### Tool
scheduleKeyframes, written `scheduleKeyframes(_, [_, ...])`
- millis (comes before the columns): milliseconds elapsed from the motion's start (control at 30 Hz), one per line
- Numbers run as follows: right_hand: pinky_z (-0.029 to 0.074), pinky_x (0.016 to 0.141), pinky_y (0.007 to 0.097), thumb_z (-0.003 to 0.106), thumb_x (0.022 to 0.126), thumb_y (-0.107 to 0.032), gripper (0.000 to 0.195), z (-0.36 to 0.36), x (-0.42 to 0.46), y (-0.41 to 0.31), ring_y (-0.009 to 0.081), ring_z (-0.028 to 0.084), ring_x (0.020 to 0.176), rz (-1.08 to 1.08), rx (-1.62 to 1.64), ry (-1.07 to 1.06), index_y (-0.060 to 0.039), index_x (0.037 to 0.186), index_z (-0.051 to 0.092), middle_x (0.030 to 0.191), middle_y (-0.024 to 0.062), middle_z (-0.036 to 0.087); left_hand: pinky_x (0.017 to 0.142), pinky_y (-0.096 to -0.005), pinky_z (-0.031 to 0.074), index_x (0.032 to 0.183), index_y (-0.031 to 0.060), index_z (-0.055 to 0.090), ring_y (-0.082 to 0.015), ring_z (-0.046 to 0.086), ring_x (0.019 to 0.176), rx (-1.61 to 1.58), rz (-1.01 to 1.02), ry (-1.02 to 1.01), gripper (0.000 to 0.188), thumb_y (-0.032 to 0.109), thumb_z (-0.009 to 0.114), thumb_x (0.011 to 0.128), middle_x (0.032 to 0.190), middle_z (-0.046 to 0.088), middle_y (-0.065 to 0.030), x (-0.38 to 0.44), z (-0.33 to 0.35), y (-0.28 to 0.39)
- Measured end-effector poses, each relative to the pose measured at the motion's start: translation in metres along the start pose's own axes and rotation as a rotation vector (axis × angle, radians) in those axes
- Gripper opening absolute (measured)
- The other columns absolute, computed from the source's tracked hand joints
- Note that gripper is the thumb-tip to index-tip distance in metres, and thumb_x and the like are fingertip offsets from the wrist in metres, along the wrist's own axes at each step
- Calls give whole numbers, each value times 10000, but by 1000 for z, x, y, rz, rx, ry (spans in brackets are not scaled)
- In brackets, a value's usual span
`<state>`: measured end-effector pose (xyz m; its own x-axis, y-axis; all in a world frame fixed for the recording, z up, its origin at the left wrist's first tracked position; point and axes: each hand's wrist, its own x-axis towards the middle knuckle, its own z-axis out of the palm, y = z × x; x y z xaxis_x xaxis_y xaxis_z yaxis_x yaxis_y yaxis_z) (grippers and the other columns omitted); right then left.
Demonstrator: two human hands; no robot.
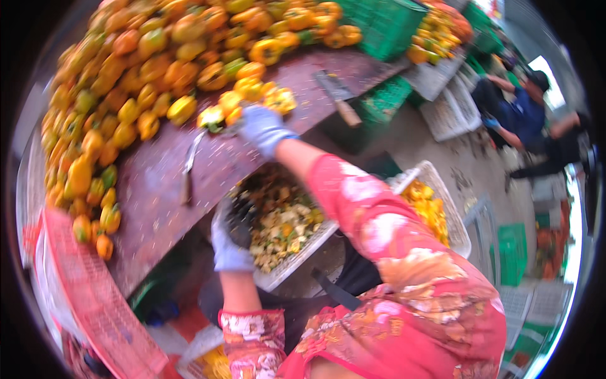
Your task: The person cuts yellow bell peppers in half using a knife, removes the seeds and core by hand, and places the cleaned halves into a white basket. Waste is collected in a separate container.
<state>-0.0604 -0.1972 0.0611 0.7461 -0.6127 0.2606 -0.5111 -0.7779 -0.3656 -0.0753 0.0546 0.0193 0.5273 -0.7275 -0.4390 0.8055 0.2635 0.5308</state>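
Note:
My right hand [260, 127], in a pale blue glove, reaches onto the dark red tabletop [161, 166] and touches cut yellow peppers [230, 102]; blur hides whether its fingers grip one. Over the left edge of a white crate [284, 275] is my left hand [233, 237], in a glove with a dark palm; I cannot tell whether it holds anything. Pepper cores and scraps [289, 227] fill that crate. A knife [189, 168] with a wooden handle lies on the table between the hands and the pepper heap [147, 61]. A broad-bladed cleaver [338, 97] lies farther right.
A red plastic crate [99, 293] stands at the lower left, a green crate [383, 26] at the top. A white basket [461, 237] at my right holds yellow pepper pieces [426, 208]. A person [521, 109] sits farther off at the right, near white crates [450, 109].

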Motion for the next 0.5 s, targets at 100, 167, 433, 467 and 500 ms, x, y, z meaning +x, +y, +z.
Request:
scheduleKeyframes(100, [553,728,417,567,852,-167,202,36,23,-12,280,709,870,167,-141,-135,-112,884,759,927,112,735,921,-430,507,1232,26,595,-297,627,1048,-37,-2,-4,346,235,426,1013,1208,644,-134,-12,15,8])
scheduleKeyframes(167, [544,755,417,583,847,-247,219,55,29,-5,281,701,887,171,-85,-147,-117,910,747,924,131,726,841,-365,542,1177,18,626,-223,655,950,17,32,-38,337,268,511,982,1071,685,-110,-15,24,8])
scheduleKeyframes(433, [504,558,341,745,834,-306,345,-13,-91,-44,195,619,625,785,1784,-201,-14,1001,671,760,87,656,1059,-454,410,1378,46,470,-305,542,1193,-20,247,-196,423,279,390,1033,1321,561,-163,-14,48,0])
scheduleKeyframes(467, [517,602,332,737,845,-295,343,-7,-110,-52,189,634,678,813,1937,-194,-13,1026,666,800,79,667,1061,-412,418,1361,46,486,-272,548,1192,-81,203,-197,438,326,410,1033,1296,572,-147,-11,45,0])
scheduleKeyframes(500, [531,645,323,729,856,-283,341,-5,-125,-58,183,648,732,835,2091,-192,-12,1052,661,841,70,678,1050,-392,429,1357,46,489,-257,553,1181,-110,136,-267,453,349,423,1028,1287,575,-140,-8,39,0])
